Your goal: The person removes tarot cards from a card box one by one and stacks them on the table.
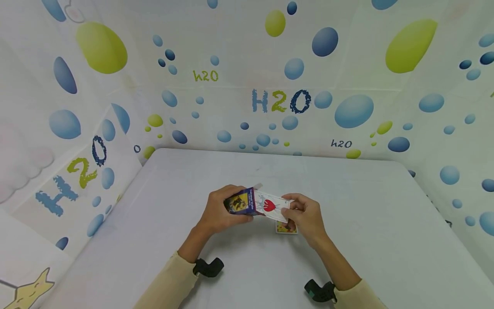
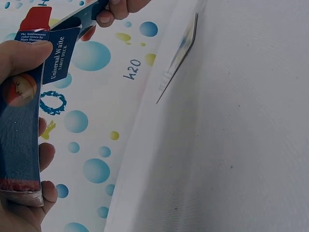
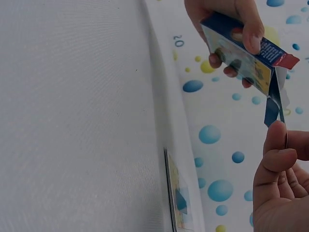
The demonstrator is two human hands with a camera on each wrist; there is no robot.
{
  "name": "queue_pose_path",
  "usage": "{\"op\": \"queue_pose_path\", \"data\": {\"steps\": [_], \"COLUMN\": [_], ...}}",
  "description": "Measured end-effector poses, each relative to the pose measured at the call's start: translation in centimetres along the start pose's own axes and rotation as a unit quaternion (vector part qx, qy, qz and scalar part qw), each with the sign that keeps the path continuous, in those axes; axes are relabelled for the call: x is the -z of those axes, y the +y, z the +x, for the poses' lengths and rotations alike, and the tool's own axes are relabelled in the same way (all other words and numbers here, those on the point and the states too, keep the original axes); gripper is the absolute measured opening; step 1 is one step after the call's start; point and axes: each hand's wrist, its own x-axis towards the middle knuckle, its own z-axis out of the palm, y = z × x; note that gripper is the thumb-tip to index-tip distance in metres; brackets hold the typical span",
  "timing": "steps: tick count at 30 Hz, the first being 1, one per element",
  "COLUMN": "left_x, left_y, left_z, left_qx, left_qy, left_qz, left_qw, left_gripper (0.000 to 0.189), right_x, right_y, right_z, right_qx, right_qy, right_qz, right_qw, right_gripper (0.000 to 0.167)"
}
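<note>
My left hand [image 1: 221,210] grips a dark blue tarot card box [image 1: 241,202], fingers and thumb curled round its sides. In the left wrist view the box reads "Universal Waite Tarot Deck", and its red tab [image 2: 36,17] and flap [image 2: 60,53] stand open. A white tarot card [image 1: 270,205] with a red heart reaches from the box's open end to my right hand [image 1: 308,214], which pinches its far end between thumb and fingers. How much of the card is inside the box is hidden. Below the right hand, colourful tarot cards [image 1: 286,228] lie on the table, partly covered.
The table [image 1: 200,171] has a white cover. Behind it and at both sides hang white sheets [image 1: 239,51] with blue and green dots and "H2O" lettering. A black camera mount [image 1: 210,268] sits on the left wrist, another mount [image 1: 320,291] on the right.
</note>
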Motion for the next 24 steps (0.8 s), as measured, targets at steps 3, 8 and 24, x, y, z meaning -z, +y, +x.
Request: {"op": "queue_pose_path", "data": {"steps": [3, 8, 24], "left_x": [0.00, -0.02, -0.11], "left_y": [0.01, 0.10, 0.27], "left_z": [0.00, 0.03, 0.09], "left_qx": [0.008, 0.008, 0.005], "left_qy": [0.003, 0.012, 0.020], "left_qz": [-0.001, 0.002, 0.015], "left_qw": [1.0000, 0.9999, 0.9997], "left_gripper": [0.066, 0.064, 0.062], "right_x": [0.03, 0.04, -0.01], "right_y": [-0.10, -0.18, 0.11], "right_z": [-0.06, -0.14, -0.14], "right_qx": [0.001, 0.007, 0.023], "right_qy": [0.001, 0.004, 0.013], "right_qz": [0.008, 0.018, 0.022], "right_qw": [1.0000, 0.9998, 0.9994], "right_gripper": [0.029, 0.028, 0.027]}}
